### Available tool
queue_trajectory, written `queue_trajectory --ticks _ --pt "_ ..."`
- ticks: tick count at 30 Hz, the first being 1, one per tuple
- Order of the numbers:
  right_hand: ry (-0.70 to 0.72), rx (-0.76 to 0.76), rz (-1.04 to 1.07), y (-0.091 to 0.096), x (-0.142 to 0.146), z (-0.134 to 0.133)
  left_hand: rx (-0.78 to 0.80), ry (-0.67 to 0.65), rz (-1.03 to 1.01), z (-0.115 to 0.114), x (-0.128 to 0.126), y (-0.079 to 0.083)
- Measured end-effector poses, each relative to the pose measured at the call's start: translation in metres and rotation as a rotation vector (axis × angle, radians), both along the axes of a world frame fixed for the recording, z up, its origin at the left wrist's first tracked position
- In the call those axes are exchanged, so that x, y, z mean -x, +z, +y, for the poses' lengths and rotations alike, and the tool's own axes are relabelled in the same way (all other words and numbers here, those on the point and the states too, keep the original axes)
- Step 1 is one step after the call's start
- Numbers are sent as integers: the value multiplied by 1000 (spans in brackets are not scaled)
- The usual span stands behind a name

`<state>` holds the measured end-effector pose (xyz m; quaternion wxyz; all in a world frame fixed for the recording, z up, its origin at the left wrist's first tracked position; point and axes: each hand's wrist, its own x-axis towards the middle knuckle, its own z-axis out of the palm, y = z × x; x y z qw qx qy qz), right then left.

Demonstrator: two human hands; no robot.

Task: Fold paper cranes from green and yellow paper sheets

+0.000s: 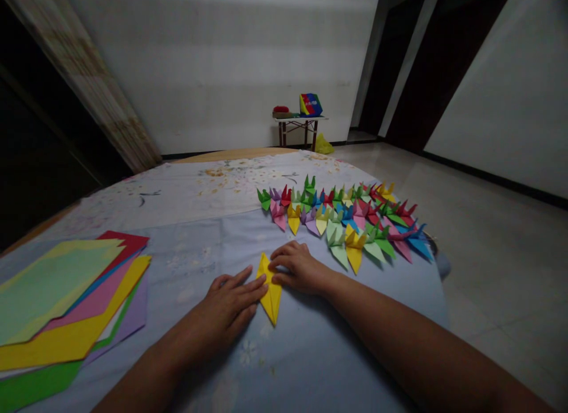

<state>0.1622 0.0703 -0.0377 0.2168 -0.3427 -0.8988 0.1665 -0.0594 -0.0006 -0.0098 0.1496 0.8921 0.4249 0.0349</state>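
A yellow sheet of origami paper [271,299], folded into a narrow diamond with a crease down its lower half, lies flat on the blue tablecloth. From the left, my left hand [236,299] rests palm down, its outstretched fingertips on the paper's left edge. My right hand [298,266] touches the upper right edge with bent, slightly parted fingers. Neither hand lifts the paper off the cloth. Beyond my right hand stand several rows of folded paper cranes [355,247] in many colours.
Loose coloured paper sheets [57,283] are stacked at the left. The floral tablecloth [186,188] covers a round table whose wooden edge shows at the back. Against the far wall, a small table [302,118] holds a colourful box [310,105]. Tiled floor [501,271] lies to the right.
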Motion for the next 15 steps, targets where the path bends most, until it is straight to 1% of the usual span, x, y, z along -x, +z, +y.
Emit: queue_trajectory --ticks 3,6,10,12,15 --pt "-1 13 3 1 0 -1 71 17 -30 2 3 0" --pt "1 23 0 2 0 -1 104 69 -103 7 6 -1" --pt "2 25 -13 2 0 -1 61 149 -194 15 7 -8" --pt "5 23 -12 1 0 0 29 179 -199 17 6 -11" --pt "8 27 -16 1 0 0 -11 184 -177 16 4 -12"
